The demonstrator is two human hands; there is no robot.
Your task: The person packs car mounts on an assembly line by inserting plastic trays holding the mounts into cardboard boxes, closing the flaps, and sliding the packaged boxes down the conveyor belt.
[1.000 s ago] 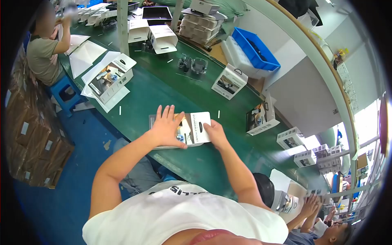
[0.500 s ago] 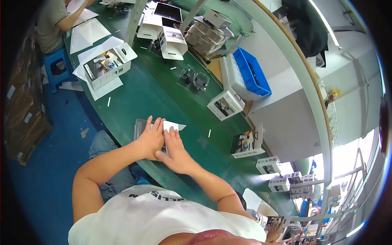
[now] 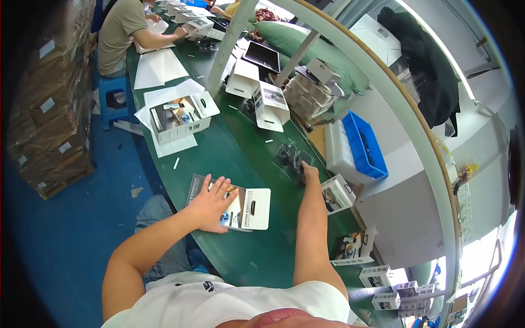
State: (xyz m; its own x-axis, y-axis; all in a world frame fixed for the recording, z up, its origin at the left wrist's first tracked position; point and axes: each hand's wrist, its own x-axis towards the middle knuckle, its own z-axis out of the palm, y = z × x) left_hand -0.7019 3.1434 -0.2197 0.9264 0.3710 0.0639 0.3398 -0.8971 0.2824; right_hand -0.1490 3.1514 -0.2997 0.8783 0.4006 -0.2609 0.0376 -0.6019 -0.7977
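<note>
My left hand (image 3: 212,208) lies flat with spread fingers on a printed carton (image 3: 254,209), pressing it to the green table. The carton has a white end flap with a black handle slot, and the hand covers part of its picture. My right hand (image 3: 310,172) is stretched out to the far side of the table, its fingers closed at the edge of a clear plastic pack (image 3: 297,164) with black parts inside. Its fingertips are partly hidden. A second clear pack with black parts (image 3: 284,152) sits right beside it.
A larger printed box (image 3: 183,117) rests on white sheets at the left. Open white boxes (image 3: 272,106) stand beyond, near a table post (image 3: 232,46). A blue bin (image 3: 365,145) and several cartons (image 3: 338,194) line the far edge. A co-worker (image 3: 123,35) sits at the upper left.
My right hand has left the carton and reached away to the clear packs. The carton's white flap now lies uncovered, while my left hand stays on the carton with fingers spread. The view has shifted.
</note>
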